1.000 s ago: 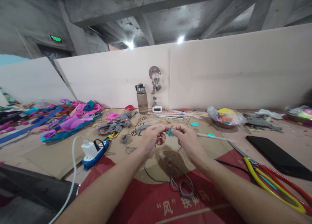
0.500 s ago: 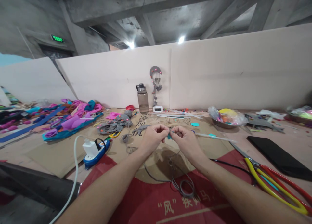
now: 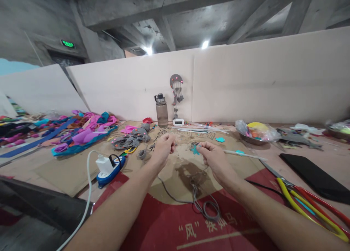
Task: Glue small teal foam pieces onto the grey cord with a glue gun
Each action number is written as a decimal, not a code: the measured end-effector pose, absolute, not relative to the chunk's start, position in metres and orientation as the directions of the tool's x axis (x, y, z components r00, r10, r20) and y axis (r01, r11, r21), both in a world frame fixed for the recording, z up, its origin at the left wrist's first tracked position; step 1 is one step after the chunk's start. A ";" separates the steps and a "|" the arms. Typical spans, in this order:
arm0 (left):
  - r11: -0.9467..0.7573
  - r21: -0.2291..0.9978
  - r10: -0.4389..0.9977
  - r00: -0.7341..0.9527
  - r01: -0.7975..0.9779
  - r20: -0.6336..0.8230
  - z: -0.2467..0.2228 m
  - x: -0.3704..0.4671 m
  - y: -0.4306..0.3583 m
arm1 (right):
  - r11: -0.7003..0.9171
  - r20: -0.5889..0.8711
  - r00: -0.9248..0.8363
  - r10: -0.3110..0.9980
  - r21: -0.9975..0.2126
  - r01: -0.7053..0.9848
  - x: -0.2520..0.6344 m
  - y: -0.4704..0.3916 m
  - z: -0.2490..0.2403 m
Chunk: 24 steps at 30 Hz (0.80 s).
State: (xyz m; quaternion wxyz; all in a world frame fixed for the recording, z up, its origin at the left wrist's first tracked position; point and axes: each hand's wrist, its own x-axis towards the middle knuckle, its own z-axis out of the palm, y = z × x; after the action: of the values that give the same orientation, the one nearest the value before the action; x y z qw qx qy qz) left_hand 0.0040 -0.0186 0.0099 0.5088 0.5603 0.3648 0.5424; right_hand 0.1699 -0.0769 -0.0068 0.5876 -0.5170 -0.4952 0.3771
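My right hand (image 3: 216, 157) pinches a small teal star-shaped felt piece (image 3: 195, 150) between thumb and fingertips. My left hand (image 3: 164, 149) is raised to the left of it, fingers curled closed; whatever it may hold is hidden or too thin to see. A tangle of grey cord (image 3: 210, 209) lies below my hands on the red and brown cardboard (image 3: 169, 229). Close to my right hand rests a glue-stick-like translucent rod (image 3: 247, 155) with a teal piece on it. Another teal felt cutout (image 3: 220, 139) lies just beyond.
Scissors (image 3: 290, 189) with red and yellow handles and a black phone (image 3: 311, 176) lie at right. A bowl (image 3: 255, 138) stands behind them. Grey felt pieces (image 3: 128, 140), a power strip (image 3: 111, 172) and coloured felt (image 3: 84, 134) are at left. A bottle (image 3: 162, 112) stands at the back.
My hands were together at the teal piece. My left hand has moved away to the left and slightly up, while the teal star stays in my right fingers, now more visible.
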 end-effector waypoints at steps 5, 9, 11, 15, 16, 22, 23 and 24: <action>-0.246 0.966 0.928 0.269 -0.084 0.260 0.011 0.007 -0.024 | 0.189 0.200 0.215 0.956 -0.980 0.070 0.171 -0.078 -0.007; -0.202 0.978 0.847 0.492 -0.048 0.199 0.011 0.019 -0.039 | 0.187 0.201 0.219 0.955 -0.979 0.085 0.170 -0.080 -0.004; -0.213 0.977 0.836 0.511 -0.033 0.200 0.010 0.023 -0.043 | 0.191 0.211 0.219 0.953 -0.975 0.110 0.169 -0.080 -0.003; -0.181 0.982 0.862 0.471 -0.054 0.185 0.009 0.025 -0.044 | 0.197 0.233 0.210 0.950 -0.964 0.180 0.168 -0.082 -0.002; -0.161 0.984 0.868 0.464 -0.073 0.176 0.009 0.025 -0.044 | 0.195 0.235 0.210 0.949 -0.961 0.196 0.168 -0.083 -0.001; -0.096 0.987 0.883 0.445 -0.132 0.146 0.010 0.025 -0.043 | 0.217 0.290 0.215 0.933 -0.926 0.308 0.165 -0.086 0.001; -0.105 0.986 0.885 0.439 -0.131 0.153 0.009 0.025 -0.042 | 0.233 0.306 0.205 0.930 -0.919 0.318 0.164 -0.086 0.000; -0.121 0.984 0.887 0.431 -0.128 0.165 0.009 0.024 -0.041 | 0.253 0.323 0.192 0.927 -0.914 0.318 0.164 -0.086 -0.001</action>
State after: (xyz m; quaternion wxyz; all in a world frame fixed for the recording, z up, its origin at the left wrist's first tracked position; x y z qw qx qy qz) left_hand 0.0240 -0.0408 0.0087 0.5854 0.6104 0.3109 0.4337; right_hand 0.1636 -0.0858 -0.0010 0.5476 -0.5444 -0.5714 0.2779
